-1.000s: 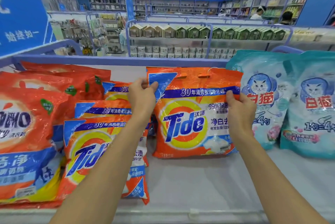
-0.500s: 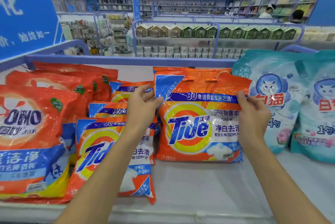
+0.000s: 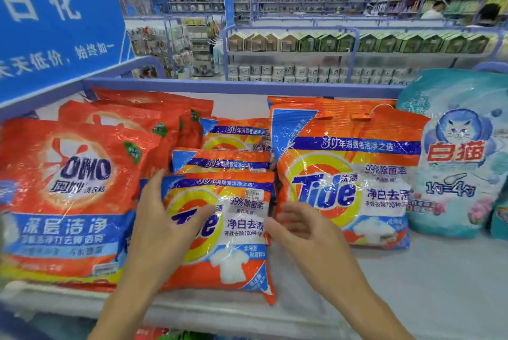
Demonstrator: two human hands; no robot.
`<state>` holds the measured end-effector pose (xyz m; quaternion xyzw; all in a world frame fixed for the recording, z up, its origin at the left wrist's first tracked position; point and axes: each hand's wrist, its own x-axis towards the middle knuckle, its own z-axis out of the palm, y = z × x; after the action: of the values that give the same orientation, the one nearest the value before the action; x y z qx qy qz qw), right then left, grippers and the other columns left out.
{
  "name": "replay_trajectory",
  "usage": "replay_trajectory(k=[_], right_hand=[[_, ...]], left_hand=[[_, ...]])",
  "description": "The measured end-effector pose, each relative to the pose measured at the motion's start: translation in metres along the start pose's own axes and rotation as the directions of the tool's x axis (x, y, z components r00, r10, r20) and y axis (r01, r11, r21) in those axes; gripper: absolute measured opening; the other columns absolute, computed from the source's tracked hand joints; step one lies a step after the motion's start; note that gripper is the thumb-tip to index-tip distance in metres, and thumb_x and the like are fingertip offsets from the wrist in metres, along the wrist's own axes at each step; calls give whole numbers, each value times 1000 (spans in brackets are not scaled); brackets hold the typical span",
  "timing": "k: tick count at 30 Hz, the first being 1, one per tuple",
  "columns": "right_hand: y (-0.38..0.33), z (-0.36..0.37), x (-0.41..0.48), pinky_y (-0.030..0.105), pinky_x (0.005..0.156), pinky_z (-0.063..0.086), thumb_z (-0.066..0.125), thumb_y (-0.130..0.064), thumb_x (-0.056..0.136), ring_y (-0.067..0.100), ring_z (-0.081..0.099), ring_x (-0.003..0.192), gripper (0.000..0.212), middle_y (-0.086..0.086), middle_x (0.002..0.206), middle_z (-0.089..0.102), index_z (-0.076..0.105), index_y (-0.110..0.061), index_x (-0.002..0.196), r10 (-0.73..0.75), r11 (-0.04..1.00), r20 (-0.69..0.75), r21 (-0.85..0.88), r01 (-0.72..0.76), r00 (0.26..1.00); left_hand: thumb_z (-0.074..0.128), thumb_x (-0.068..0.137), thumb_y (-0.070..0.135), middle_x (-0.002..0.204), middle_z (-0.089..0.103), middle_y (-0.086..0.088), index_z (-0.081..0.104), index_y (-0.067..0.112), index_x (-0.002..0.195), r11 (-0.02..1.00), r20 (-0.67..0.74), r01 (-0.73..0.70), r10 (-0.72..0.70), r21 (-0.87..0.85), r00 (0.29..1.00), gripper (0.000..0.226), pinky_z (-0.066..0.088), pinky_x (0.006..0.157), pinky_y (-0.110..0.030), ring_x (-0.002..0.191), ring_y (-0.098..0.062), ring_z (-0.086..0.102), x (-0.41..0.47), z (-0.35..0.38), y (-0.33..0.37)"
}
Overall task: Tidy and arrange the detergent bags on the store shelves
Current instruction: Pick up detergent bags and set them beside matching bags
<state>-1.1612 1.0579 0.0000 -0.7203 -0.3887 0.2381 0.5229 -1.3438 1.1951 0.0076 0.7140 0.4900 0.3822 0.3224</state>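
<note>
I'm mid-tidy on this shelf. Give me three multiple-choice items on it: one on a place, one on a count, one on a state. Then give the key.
1. What stands directly right of the large Tide bag?
A. a red OMO bag
B. a bottle
C. the teal cat bag

2. How many small Tide bags show left of the large one?
A. three
B. one
C. six

3. How is the right hand?
A. gripping the large Tide bag
B. open, holding nothing
C. a tight fist

Key:
1. C, it sits against that bag's right side.
2. A, three lie overlapped front to back.
3. B, its fingers are loosely spread beside the small Tide bags.
</note>
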Motion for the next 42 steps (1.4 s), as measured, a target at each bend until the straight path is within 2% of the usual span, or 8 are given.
replay_trajectory(k=[4,9,14,19,28,32,38,42], right_hand=[[-4,28,-4,18,83,56,88,-45,75,-11,68,95,49,-32,104,72,59,-43,115,72,997,254,17,-79,965],[1,42,2,10,72,54,88,-27,78,-12,68,95,73,-24,114,68,40,-45,129,118,989,312,49,-140,943],[5,43,11,32,86,61,96,-10,65,3,74,97,82,-14,110,76,53,-29,132,173,972,251,115,-207,952],[3,50,4,32,68,63,89,14,60,15,78,87,67,-4,98,80,68,-20,113,168,940,106,282,-192,980],[-9,62,50,37,84,62,83,-4,80,9,74,99,44,-10,107,77,67,-27,115,-33,968,-228,236,88,973],[-8,73,60,19,77,58,78,-5,86,9,70,103,42,-7,114,71,61,-23,121,-26,960,-276,260,101,961],[-8,40,29,27,91,56,83,-20,83,-3,66,107,57,-23,118,67,51,-37,126,-25,999,-48,-42,23,999],[-25,39,23,16,79,52,80,-41,86,-10,65,94,46,-29,104,66,50,-38,121,-63,997,-201,-57,53,978]], left_hand=[[87,68,52,169,15,4,6,24,162,999,88,28,-31,34,996,127,25,121,-39,154,-15,20,1,-1,-2],[85,68,56,140,57,1,26,23,149,981,188,173,-188,93,964,106,45,107,-45,128,-25,56,-5,-13,-15],[94,67,16,116,66,14,41,31,129,966,433,259,-239,12,869,83,52,92,-33,104,-10,67,-5,-29,-21],[89,60,-13,90,70,34,50,42,108,948,374,225,-129,-224,918,83,58,68,-23,83,4,72,-4,-20,-27],[92,63,-2,110,72,12,55,27,124,914,151,86,-28,-398,988,76,60,90,-40,95,-5,72,45,22,-12],[91,65,-4,113,70,11,52,26,128,900,119,80,-32,-429,992,80,60,90,-38,93,-3,72,55,32,-15],[98,59,19,112,55,32,30,36,137,952,356,124,-17,-281,934,105,54,90,-29,98,10,62,42,10,-32],[99,56,24,116,55,34,21,32,155,989,438,54,14,-141,899,126,51,88,-20,104,10,61,41,6,-43]])
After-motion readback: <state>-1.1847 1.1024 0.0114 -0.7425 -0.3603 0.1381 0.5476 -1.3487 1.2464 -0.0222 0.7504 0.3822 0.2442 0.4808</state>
